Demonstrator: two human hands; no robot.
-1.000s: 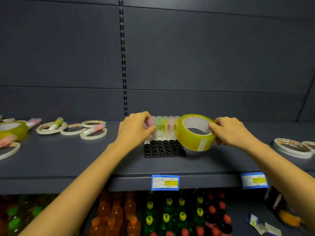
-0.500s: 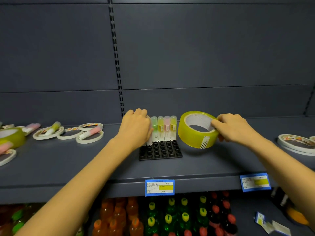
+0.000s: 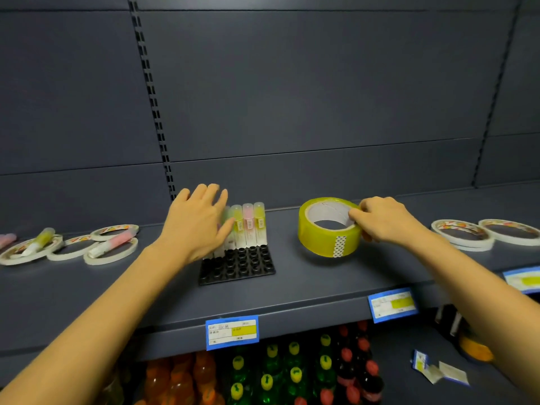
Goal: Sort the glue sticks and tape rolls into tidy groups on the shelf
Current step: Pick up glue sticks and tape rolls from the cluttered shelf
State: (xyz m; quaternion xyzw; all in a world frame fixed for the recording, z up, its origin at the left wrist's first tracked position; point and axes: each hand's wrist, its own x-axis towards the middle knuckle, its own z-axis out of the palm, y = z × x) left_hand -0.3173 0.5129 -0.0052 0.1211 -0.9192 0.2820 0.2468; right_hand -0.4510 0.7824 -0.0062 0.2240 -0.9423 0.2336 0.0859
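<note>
Shelf point(image 3: 321, 285) bears one yellow tape roll point(image 3: 324, 244), one rack point(image 3: 239, 267).

A smooth, matt grey shelf point(image 3: 321, 282) and a matching back panel point(image 3: 292, 97), seemingly painted metal, carry the stock. The yellow tape roll point(image 3: 324, 244) is glossy, translucent plastic film on a white cardboard core point(image 3: 324, 211) with a rough, scuffed inner face. The glue sticks point(image 3: 248, 226) are smooth, translucent plastic tubes with paper labels, standing in a shiny black moulded plastic tray point(image 3: 242, 267). Flat white tape rolls point(image 3: 111, 252) look matt and papery. Paper price labels point(image 3: 232, 331) front the shelf edge, above glossy plastic bottles point(image 3: 295, 375).
</note>
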